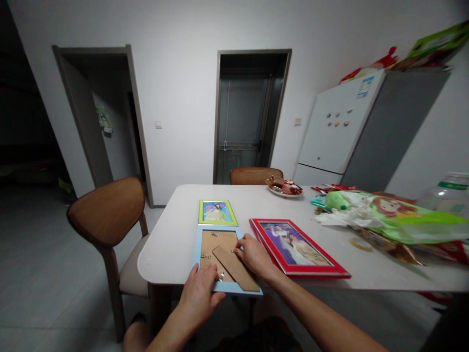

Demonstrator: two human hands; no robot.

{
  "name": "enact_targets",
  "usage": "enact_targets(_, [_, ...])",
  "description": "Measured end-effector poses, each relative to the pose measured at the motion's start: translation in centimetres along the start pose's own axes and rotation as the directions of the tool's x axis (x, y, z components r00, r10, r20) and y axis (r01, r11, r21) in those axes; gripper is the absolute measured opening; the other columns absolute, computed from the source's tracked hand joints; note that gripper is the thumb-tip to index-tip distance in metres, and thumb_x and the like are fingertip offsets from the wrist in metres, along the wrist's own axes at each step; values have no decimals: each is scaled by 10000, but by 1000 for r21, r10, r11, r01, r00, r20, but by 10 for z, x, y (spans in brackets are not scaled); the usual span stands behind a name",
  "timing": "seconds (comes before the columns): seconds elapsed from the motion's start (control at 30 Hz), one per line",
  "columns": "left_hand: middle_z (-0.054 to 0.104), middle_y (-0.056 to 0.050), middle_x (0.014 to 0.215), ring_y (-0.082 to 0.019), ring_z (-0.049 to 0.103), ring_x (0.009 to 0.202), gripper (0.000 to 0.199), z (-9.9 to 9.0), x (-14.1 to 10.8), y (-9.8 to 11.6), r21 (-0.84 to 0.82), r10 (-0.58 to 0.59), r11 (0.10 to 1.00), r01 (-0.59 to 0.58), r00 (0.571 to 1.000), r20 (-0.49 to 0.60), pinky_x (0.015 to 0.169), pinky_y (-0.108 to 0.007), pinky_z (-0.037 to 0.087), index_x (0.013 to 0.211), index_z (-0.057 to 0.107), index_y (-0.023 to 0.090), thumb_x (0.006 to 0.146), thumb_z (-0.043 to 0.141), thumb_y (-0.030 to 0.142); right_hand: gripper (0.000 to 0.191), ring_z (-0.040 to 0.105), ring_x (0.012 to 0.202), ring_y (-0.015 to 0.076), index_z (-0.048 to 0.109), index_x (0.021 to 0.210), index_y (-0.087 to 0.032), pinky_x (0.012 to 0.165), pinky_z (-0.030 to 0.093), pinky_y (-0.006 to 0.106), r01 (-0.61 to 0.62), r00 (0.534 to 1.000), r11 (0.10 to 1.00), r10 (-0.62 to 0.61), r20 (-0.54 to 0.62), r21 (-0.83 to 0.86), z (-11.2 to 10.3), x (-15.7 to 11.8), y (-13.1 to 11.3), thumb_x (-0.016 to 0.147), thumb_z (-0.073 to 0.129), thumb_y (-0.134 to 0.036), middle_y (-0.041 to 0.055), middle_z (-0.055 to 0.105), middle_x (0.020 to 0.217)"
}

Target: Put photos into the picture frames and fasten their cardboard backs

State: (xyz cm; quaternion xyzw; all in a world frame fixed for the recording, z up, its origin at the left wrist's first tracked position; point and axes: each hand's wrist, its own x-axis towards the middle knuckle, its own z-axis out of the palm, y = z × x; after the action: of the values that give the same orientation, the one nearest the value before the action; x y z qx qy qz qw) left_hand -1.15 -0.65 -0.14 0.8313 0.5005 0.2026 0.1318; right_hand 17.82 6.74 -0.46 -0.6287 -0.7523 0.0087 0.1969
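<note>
A light-blue photo frame [198, 249] lies back side up at the table's front edge, slightly overhanging it. Its brown backing board [223, 238] bears small metal clips and a slanted stand leg [234, 268]. My left hand [200, 292] grips the frame's lower left corner, fingers curled over the border and board beside the bottom clip [222, 276]. With fingers closed together, my right hand [252, 254] is at the metal clip [232, 251] on the right side; the fingertips partly hide the contact. Just behind lies a green photo frame [218, 212], picture up.
Red photo frames [300, 249] are stacked to the right. Farther along the white table [164, 244] are a plate [286, 193] of food, a green plastic bag [395, 215], a tape roll [361, 244] and a clear jar [447, 195]. A wooden chair [110, 215] stands left.
</note>
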Motion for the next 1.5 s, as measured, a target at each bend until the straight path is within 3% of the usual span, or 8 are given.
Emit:
enact_targets(0.23, [612, -16, 948, -182, 540, 928, 309, -1, -1, -3, -58, 11, 998, -12, 1000, -27, 979, -449, 199, 943, 499, 216, 652, 600, 206, 219, 540, 769, 144, 639, 833, -179, 681, 359, 214, 64, 998, 998, -64, 9, 29, 3, 2, 6, 763, 437, -228, 71, 549, 868])
enact_targets(0.47, [605, 8, 917, -177, 540, 892, 383, 3, -1, -7, -115, -12, 993, 5, 998, -60, 970, -473, 174, 999, 486, 238, 640, 617, 211, 254, 541, 773, 175, 637, 871, -181, 670, 367, 251, 3, 1000, 999, -2, 9, -32, 1, 8, 4, 775, 411, -248, 87, 582, 854])
enact_targets(0.6, [605, 16, 885, -174, 542, 865, 393, 6, -2, -11, -163, -10, 987, -4, 996, -85, 953, -442, 221, 992, 501, 235, 624, 636, 200, 254, 493, 899, 182, 630, 919, -185, 793, 353, 279, 193, 980, 976, -188, -56, 102, -12, -7, -6, 767, 444, -267, 83, 574, 946])
enact_targets(0.77, [611, 17, 869, -170, 551, 831, 394, 7, -2, -11, -177, -18, 984, -3, 993, -121, 954, -434, 224, 996, 502, 235, 627, 627, 179, 174, 484, 904, 147, 663, 828, -243, 805, 357, 248, 408, 863, 835, -485, 144, 369, -21, -28, -23, 711, 534, -250, 31, 560, 954])
enact_targets(1.07, [612, -5, 920, -186, 542, 905, 426, 8, -1, -11, -162, -26, 987, 6, 992, -122, 957, -437, 220, 1009, 504, 221, 609, 640, 164, 100, 488, 836, 153, 671, 699, -238, 801, 331, 290, 392, 903, 874, -425, 61, 288, -3, -25, -33, 684, 575, -265, 20, 581, 855])
enact_targets(1.2, [612, 18, 888, -173, 546, 873, 452, 10, -3, -10, -167, -16, 986, -7, 991, -136, 963, -446, 210, 1031, 481, 247, 613, 632, 169, 136, 497, 839, 149, 657, 757, -219, 789, 335, 272, 354, 925, 886, -380, 31, 300, -3, -23, -37, 705, 542, -270, 22, 597, 853])
enact_targets(1.4, [593, 33, 813, -163, 542, 813, 219, 14, -7, -3, -131, -22, 991, 1, 987, -156, 964, -442, 216, 787, 502, 217, 614, 626, 168, 198, 507, 846, 151, 666, 827, -224, 772, 338, 256, 317, 939, 911, -342, 50, 264, 9, -2, -54, 723, 500, -246, 31, 617, 850])
enact_targets(1.5, [591, 33, 825, -166, 538, 826, 222, 14, -8, -1, -134, -21, 991, 1, 989, -144, 965, -451, 215, 796, 493, 223, 622, 625, 182, 174, 515, 816, 143, 677, 776, -229, 745, 351, 239, 304, 941, 919, -331, 71, 253, 17, 8, -62, 695, 523, -227, 19, 616, 794])
